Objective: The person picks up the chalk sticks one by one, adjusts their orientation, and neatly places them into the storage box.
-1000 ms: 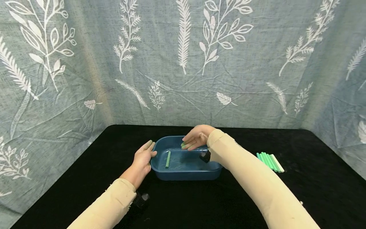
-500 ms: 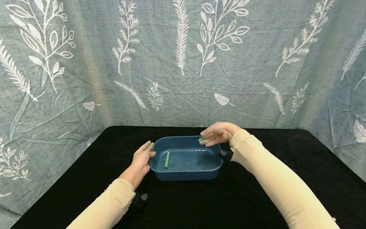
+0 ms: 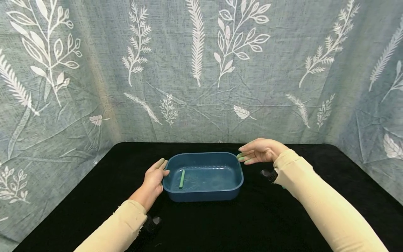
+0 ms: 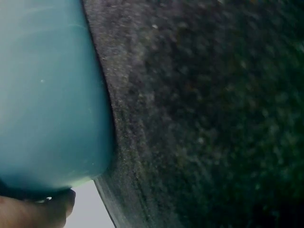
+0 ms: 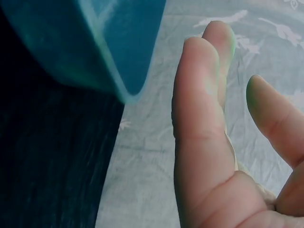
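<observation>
A blue rectangular basin (image 3: pixel 206 196) stands on the black tabletop in the head view. Inside it, towards the left, lies one green chalk stick (image 3: pixel 182 179). My left hand (image 3: pixel 154 177) rests against the basin's left end, its fingers extended along the outside and the thumb at the rim. Beyond the back right corner my right hand (image 3: pixel 262 150) holds nothing. Its fingers are spread and slightly bent, with the fingertips close to the rim. Green dust marks the fingertips (image 5: pixel 256 90) in the right wrist view. The left wrist view shows the basin's outer wall (image 4: pixel 52 104) and one fingertip.
Black cloth (image 3: pixel 201 227) covers the table. A grey-blue curtain (image 3: pixel 176 87) with white leaf prints hangs behind and at both sides. To the right, my forearm hides most of the loose chalk; only a small green end (image 3: pixel 283 187) shows.
My right hand has moved right, from above the basin to beyond its right corner. The forearm now covers the row of green and pale chalks. My left hand stays at the basin.
</observation>
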A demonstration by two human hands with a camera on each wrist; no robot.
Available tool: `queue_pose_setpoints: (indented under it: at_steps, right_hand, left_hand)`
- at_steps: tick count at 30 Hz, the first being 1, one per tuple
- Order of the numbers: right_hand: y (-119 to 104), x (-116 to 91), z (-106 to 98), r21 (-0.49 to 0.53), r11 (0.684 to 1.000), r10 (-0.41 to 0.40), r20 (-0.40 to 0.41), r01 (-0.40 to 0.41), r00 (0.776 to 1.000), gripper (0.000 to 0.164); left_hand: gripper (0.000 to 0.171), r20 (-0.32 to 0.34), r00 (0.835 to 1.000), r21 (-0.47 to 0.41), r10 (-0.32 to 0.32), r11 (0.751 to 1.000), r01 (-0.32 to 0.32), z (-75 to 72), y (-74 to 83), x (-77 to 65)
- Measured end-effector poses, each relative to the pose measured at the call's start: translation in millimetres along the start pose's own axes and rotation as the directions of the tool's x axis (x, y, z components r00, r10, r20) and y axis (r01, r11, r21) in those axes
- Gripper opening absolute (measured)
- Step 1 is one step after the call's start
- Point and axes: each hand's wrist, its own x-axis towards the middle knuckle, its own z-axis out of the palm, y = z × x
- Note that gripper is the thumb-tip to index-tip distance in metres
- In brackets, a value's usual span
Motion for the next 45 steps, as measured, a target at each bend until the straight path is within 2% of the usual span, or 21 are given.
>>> queue_pose_setpoints:
  at_steps: [3, 9, 14, 17, 28, 45]
  right_hand:
    - [6, -2, -5, 0.013, 1.000, -0.004, 0.004, 0.004, 1.000, 0.032]
    - [19, -6, -10, 0.022, 1.000, -0.013, 0.026, 0.012, 1.000, 0.037]
    - [27, -15, -17, 0.035, 0.999, -0.014, 0.021, 0.013, 1.000, 0.020]
    - [29, -20, -21, 0.030, 0.999, -0.017, 0.014, 0.017, 1.000, 0.015]
    - [43, -37, -32, 0.031, 0.999, -0.027, -0.010, 0.027, 1.000, 0.013]
    - [57, -64, -68, 0.071, 0.997, -0.016, -0.039, 0.019, 0.999, 0.009]
  left_hand:
    - [0.063, 0.004, 1.000, 0.002, 0.000, 1.000, 0.000, -0.8, -1.8, -0.7]
    - [0.063, 0.015, 1.000, -0.001, 0.005, 1.000, -0.005, -2.4, -6.8, -1.5]
    - [0.063, 0.022, 1.000, -0.004, 0.011, 1.000, -0.011, -2.6, -7.7, -1.8]
    - [0.063, 0.023, 1.000, -0.006, 0.014, 1.000, -0.014, -3.0, -6.8, -1.5]
    - [0.062, 0.041, 0.999, 0.001, 0.011, 1.000, -0.011, -6.8, -5.3, -1.4]
    - [0.062, 0.045, 0.999, 0.002, 0.002, 1.000, -0.002, -1.5, -1.3, 2.4]
